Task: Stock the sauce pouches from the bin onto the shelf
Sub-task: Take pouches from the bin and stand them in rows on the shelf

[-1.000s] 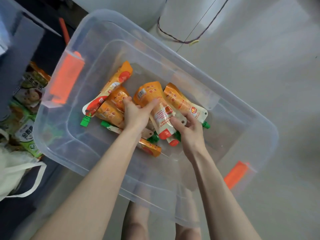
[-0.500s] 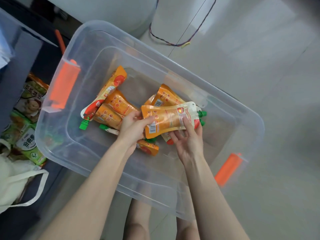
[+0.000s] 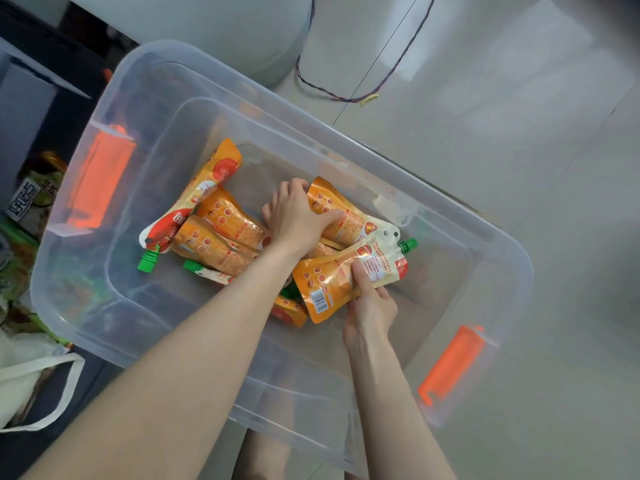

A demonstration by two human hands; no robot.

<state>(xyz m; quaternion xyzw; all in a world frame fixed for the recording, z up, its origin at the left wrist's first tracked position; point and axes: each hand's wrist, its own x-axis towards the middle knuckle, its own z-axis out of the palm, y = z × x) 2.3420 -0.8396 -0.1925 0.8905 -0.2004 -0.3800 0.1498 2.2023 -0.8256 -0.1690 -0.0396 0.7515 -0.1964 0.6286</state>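
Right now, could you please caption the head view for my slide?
In the clear bin, right hand holds a barcoded sauce pouch; left hand grips a second pouch.

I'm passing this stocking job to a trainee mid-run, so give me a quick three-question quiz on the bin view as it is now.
1. True or false: the right hand holds a pouch with its barcode showing.
2. What colour are the pouch caps? A red, B green, C white.
3. Fill in: the left hand grips a second pouch inside the clear ____.
Key: 1 true; 2 B; 3 bin.
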